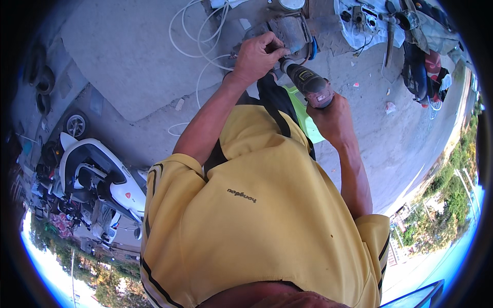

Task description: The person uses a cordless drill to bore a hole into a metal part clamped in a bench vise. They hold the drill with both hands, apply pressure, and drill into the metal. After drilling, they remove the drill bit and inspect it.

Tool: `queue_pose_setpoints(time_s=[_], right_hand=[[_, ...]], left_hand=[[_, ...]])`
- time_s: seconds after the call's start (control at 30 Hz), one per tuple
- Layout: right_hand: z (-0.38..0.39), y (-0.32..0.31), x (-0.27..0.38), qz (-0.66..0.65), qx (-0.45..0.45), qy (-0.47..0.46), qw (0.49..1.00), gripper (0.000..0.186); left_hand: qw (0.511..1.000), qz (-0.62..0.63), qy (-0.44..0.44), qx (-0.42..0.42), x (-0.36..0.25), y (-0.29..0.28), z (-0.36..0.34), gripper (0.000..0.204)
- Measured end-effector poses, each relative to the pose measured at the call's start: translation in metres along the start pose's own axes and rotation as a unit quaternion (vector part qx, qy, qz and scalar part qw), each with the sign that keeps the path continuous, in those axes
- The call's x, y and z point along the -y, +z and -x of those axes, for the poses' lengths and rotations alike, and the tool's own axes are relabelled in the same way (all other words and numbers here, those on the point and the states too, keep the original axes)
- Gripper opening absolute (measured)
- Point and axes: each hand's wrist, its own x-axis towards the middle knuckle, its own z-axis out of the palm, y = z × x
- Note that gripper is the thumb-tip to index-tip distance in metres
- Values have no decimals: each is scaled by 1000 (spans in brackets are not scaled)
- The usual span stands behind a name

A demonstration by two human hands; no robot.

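A strip of bare skin (290, 299), cut off by the lower edge, comes first, with the yellow shirt (272, 236) spreading large below the power drill (308, 82). And here's the right hand (331, 118), at the drill's rear end, forearm rising steeply, fingers wrapped around the grip! The grip itself is mostly buried in that hand. Over to the left hand (259, 55), just left of the drill's nose: elbow bent, wrist angled inward, thumb and forefinger brought close together. Anything pinched between them? Too small to tell, and the other fingers are tucked from sight. Just beyond the drill's nose sits a worn metal block (290, 33); whether tip and block touch, one can't make out. A white hose (200, 55) loops well left of the drill.
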Motion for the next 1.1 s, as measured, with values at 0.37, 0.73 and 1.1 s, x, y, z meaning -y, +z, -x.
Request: queue_pose_setpoints(time_s=[0.37,0.73,1.1], right_hand=[[3,4,6,16,-9,-5,1000,38],[2,5,7,7,-1,-19,1000,39],[5,4,5,20,-15,-38,999,39]], left_hand=[[1000,18,-11,3,-7,-2,0,18],[999,-13,32,-12,4,4,-2,19],[999,-7,46,-15,5,6,-2,19]])
